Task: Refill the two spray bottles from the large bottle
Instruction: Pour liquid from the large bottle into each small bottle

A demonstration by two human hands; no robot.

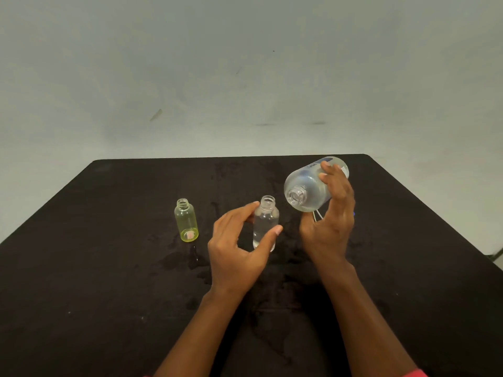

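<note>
Leaning steeply in the air above the far right of the black cloth-covered table (109, 268), a large clear plastic bottle (306, 190) with a blue-and-white label points its open, capless mouth down and left. The right hand (332, 221) holds it from the near side, fingers (328, 171) spread and curled over its wall; the thumb's contact I cannot tell. Just below and left of that mouth, apart from it, a small clear plastic spray bottle (265, 227) stands upright and uncapped with clear liquid inside. The left hand (236, 251) curves round it, forefinger tip on its shoulder and thumb tip against its right side, the palm held off. A small yellow-green plastic spray bottle (186, 220) stands uncapped well to the left, untouched. Wet patches (190, 258) darken the cloth, and thin white tubes (317, 215) show under the big bottle.
</note>
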